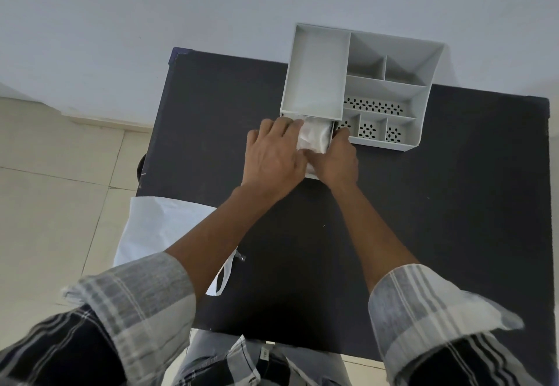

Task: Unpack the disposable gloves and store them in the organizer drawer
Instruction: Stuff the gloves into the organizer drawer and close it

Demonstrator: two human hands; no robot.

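Dark and matte, the desk point(393, 219) stands against a pale wall and carries a grey organizer point(390, 83) at its far edge. Its drawer point(311, 174) is pulled out toward the person, and the clear-wrapped disposable gloves point(314, 137) lie inside it. Left hand point(273, 155) lies flat on the packet's left side, fingers point(284, 127) straight and pressing down. Right hand point(337, 161) curls round the drawer's right wall, thumb on the packet. A white bag point(157, 228) hangs over the desk's near-left edge.
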